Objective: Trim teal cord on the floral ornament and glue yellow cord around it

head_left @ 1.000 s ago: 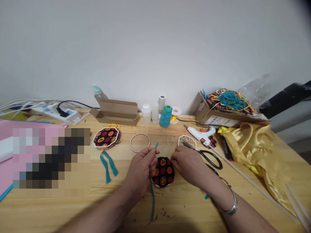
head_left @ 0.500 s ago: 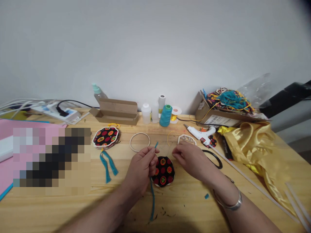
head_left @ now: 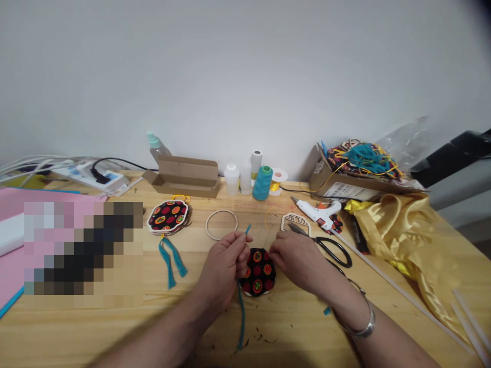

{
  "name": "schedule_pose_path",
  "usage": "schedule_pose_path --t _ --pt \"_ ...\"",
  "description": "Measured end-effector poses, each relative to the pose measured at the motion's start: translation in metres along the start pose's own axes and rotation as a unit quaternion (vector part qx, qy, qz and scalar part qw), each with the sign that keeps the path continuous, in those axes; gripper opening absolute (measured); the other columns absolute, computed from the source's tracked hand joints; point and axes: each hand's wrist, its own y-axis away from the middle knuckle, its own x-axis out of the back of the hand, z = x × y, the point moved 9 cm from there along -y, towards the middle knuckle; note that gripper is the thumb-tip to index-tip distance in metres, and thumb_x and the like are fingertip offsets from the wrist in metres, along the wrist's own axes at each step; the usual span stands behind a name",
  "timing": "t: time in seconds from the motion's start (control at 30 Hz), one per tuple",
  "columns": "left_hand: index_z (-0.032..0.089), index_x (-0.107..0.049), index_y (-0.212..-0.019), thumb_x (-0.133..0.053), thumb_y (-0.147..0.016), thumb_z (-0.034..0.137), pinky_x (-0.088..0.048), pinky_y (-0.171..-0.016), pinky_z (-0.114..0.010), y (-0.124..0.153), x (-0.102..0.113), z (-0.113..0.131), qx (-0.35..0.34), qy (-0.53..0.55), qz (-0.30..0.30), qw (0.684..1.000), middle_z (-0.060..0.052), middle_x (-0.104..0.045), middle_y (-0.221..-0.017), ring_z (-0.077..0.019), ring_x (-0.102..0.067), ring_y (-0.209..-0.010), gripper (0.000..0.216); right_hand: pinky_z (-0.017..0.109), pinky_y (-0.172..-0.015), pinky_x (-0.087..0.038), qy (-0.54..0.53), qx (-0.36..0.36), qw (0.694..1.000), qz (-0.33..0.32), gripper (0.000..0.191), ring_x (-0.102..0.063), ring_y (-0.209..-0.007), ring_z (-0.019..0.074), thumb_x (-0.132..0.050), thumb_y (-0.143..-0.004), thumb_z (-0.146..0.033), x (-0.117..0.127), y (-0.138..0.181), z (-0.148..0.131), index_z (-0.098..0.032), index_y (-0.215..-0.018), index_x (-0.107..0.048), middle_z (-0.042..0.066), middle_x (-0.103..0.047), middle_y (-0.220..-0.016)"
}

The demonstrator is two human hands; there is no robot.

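My left hand (head_left: 226, 258) is closed in a pinch around a teal strand (head_left: 241, 319); its short tip sticks up above the fingers and the long end hangs down to the table. Just right of it lies a round black fabric piece (head_left: 259, 276) with red and orange flower medallions, partly behind my left fingers. At that piece's upper right edge my right hand (head_left: 297, 260) has thumb and fingers pinched together; a faint thin line shows near the fingertips, too fine to name. Black-handled scissors (head_left: 333, 250) lie beyond my right wrist, with a pale lattice frame (head_left: 293, 221) under their blades.
Behind stand a teal thread cone (head_left: 263, 183), white bottles (head_left: 231, 180) and an open cardboard box (head_left: 187, 179). A patterned pendant (head_left: 169, 217) and a wooden ring (head_left: 221, 210) lie left. On the right are a glue gun (head_left: 318, 213), gold satin cloth (head_left: 402, 225) and a filled carton (head_left: 345, 188).
My right hand has moved down and slightly left, to the edge of the fabric piece, uncovering the scissors' blades. My left hand keeps its pinch on the teal strand.
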Motion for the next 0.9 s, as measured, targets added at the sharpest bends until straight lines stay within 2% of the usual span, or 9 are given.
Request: schedule_pose_path --t 0.2,0.3,0.57,0.8,0.9 --pt "0.016 -0.053 -0.075 -0.060 -0.076 0.032 -0.014 -0.036 -0.014 0.000 0.001 -0.001 0.006 0.003 0.000 1.000 0.010 -0.036 -0.045 -0.0010 -0.021 -0.036 0.018 0.026 -0.060 -0.037 0.008 0.012 1.000 -0.012 0.022 -0.059 -0.073 0.0175 -0.046 -0.084 -0.020 0.001 -0.002 -0.004 -0.017 -0.074 -0.066 0.007 -0.063 -0.077" --pt "0.016 -0.054 -0.076 -0.060 -0.075 0.032 -0.014 -0.035 -0.013 0.000 0.000 -0.001 0.003 0.003 0.001 1.000 0.010 -0.036 -0.045 -0.0007 -0.020 -0.036 0.017 0.025 -0.062 -0.037 -0.024 -0.001 1.000 -0.018 0.020 -0.058 -0.076 0.0169 -0.047 -0.083 -0.019 0.005 -0.001 -0.001 -0.015 -0.074 -0.065 0.007 -0.063 -0.079" --pt "0.016 -0.054 -0.076 -0.059 -0.076 0.032 -0.014 -0.035 -0.013 0.000 -0.001 0.000 0.000 0.001 -0.006 1.000 0.009 -0.039 -0.046 -0.0009 -0.021 -0.037 0.017 0.022 -0.061 -0.035 -0.134 0.002 0.990 0.038 0.016 -0.054 -0.070 0.0114 -0.049 -0.079 -0.016 0.015 0.000 0.010 -0.017 -0.071 -0.062 0.001 -0.062 -0.074" --pt "0.016 -0.054 -0.076 -0.059 -0.076 0.032 -0.015 -0.036 -0.013 0.000 0.000 -0.001 0.003 -0.007 -0.002 1.000 0.010 -0.038 -0.045 -0.0011 -0.021 -0.037 0.017 0.026 -0.061 -0.036 -0.055 0.006 0.998 0.024 0.016 -0.056 -0.075 0.0164 -0.053 -0.081 -0.026 0.007 0.000 -0.001 -0.019 -0.076 -0.066 0.004 -0.062 -0.077" --pt "0.016 -0.054 -0.076 -0.058 -0.077 0.032 -0.015 -0.036 -0.013 0.000 -0.002 0.000 0.002 -0.008 -0.006 1.000 0.010 -0.038 -0.046 -0.0011 -0.021 -0.037 0.017 0.028 -0.061 -0.036 -0.007 0.006 1.000 0.016 0.017 -0.058 -0.076 0.0189 -0.052 -0.082 -0.024 0.001 -0.001 -0.005 -0.018 -0.078 -0.067 0.006 -0.062 -0.077"
